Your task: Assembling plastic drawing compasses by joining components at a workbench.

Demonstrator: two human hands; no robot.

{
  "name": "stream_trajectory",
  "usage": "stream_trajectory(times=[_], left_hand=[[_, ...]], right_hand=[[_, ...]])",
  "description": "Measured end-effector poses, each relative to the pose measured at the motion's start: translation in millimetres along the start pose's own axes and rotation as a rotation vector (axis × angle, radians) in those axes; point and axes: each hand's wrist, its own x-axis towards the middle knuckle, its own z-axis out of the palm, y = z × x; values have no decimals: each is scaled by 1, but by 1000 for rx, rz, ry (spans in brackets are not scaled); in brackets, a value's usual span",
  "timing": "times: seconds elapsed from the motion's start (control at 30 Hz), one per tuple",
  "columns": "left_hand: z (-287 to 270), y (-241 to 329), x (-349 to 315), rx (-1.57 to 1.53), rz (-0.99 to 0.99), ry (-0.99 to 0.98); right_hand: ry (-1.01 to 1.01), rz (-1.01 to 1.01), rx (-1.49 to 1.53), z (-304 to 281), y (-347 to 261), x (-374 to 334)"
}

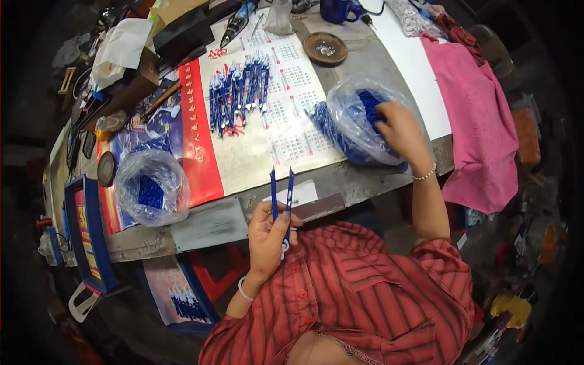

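Observation:
In front of my chest, my left hand [267, 234] is closed round two slim blue sticks [289, 194] that point away from me, slightly apart at the far ends. A small white ring-like piece shows below its fingers. My right hand [398, 131] is at the mouth of a clear plastic bag [347, 100] on the right, its fingers curled inward over the dark blue pieces [365, 109] inside. Whatever its fingertips pinch is hidden. A second clear bag [173, 182] on the left also holds small blue pieces [150, 193].
Several blue sticks with whitish tops [240, 88] lie in rows on a printed calendar sheet [286, 131]. Beyond are a round brown dish [325, 48], a blue mug [337, 10] and a dark box [181, 36]. Pink cloth [477, 121] hangs over the right edge; a blue-framed tray [91, 243] leans at left.

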Motion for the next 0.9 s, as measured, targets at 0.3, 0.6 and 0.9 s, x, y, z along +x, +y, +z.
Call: stream_trajectory(times=[0.3,0.6,0.9], left_hand=[[1,0,-3,-38,-62,-18],[1,-4,-3,-29,-77,-6],[7,-1,3,29,-67,6]], right_hand=[[-64,-82,-90,-3,16,17],[90,314,702,-18,-10,6],[-364,519,1436,31,-93,-53]])
